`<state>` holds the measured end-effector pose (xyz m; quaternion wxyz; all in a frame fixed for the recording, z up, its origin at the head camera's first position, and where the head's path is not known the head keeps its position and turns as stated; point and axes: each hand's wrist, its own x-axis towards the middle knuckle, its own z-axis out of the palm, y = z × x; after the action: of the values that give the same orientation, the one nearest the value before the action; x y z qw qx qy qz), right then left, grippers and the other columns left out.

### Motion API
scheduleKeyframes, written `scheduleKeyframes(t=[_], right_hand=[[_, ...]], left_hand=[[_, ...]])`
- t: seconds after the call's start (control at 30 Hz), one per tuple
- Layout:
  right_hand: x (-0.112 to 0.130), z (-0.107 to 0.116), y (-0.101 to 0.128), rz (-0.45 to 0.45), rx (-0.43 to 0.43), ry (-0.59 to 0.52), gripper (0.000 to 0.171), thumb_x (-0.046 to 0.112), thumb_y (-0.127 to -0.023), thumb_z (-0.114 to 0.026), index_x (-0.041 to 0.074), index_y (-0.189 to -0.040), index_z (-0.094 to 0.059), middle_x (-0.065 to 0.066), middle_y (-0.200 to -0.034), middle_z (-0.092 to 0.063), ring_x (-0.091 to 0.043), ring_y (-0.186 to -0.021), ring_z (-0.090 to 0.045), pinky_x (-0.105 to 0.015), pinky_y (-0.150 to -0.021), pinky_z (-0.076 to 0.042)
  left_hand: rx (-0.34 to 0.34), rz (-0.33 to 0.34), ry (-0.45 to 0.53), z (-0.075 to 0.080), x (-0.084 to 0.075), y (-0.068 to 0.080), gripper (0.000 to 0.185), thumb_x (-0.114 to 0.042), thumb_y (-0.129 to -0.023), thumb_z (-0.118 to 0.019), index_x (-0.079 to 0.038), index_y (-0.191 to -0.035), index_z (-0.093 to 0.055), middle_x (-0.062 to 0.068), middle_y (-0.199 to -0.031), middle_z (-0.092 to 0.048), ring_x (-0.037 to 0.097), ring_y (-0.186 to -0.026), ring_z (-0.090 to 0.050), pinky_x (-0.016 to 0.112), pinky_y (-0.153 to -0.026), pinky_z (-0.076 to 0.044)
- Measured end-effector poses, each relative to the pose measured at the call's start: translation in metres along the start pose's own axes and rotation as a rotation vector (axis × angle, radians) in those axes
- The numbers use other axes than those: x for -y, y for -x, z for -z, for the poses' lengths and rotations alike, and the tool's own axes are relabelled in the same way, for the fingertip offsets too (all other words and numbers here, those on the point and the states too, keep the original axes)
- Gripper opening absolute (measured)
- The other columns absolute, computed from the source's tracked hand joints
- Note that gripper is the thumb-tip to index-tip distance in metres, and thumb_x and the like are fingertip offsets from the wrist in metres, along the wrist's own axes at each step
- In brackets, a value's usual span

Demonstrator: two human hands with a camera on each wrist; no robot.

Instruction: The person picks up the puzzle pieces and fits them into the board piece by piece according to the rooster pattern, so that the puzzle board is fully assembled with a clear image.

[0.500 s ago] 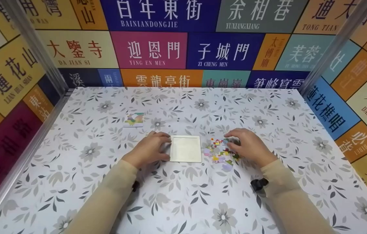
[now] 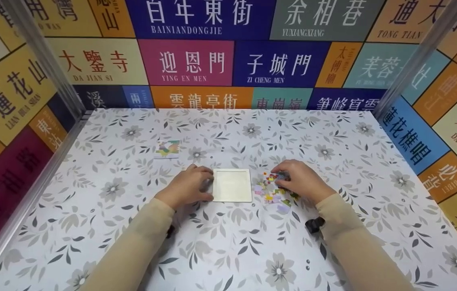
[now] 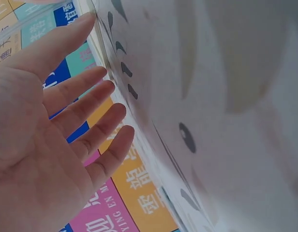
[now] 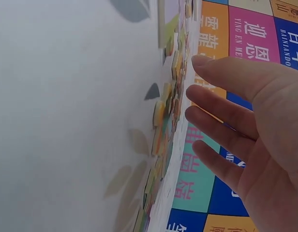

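A shallow, square, cream-coloured tray lies flat on the table, its inside bare. My left hand is at the tray's left side, with thumb and fingertips right at that edge. In the left wrist view its fingers are spread and fairly straight. To the right of the tray, small colourful jigsaw pieces lie in a loose cluster. Over their right part hovers my right hand, hiding some of them. The right wrist view shows its fingers extended and the palm bare, close beside the pieces.
A small square picture card in green, yellow and white lies at the back left of the tray. The table has a white cloth with grey leaves and flowers. Colourful lettered panels stand around its back and sides.
My right hand has moved a little to the left, further over the jigsaw pieces. The left hand and the tray have stayed practically where they were.
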<state>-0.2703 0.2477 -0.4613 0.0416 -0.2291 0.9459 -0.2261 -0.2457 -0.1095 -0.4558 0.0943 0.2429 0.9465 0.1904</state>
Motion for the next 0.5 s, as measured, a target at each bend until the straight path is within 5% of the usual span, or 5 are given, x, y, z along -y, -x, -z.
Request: scheduleKeyframes(t=[0.5], right_hand=[[0.0055,-0.0023,-0.0113,0.05,0.019,0.03,0.015,0.018,-0.092,-0.078,0.013,-0.106,-0.079,-0.005,-0.111,-0.073,-0.025,-0.11,-0.066,-0.046,-0.1,-0.053]], left_hand=[[0.014,-0.048,-0.03,0.0001,0.0005,-0.0042,0.05,-0.031,-0.082,-0.086,-0.012,-0.127,-0.072,0.003,-0.147,-0.059,0.027,-0.129,-0.052,0.048,-0.108,-0.046]])
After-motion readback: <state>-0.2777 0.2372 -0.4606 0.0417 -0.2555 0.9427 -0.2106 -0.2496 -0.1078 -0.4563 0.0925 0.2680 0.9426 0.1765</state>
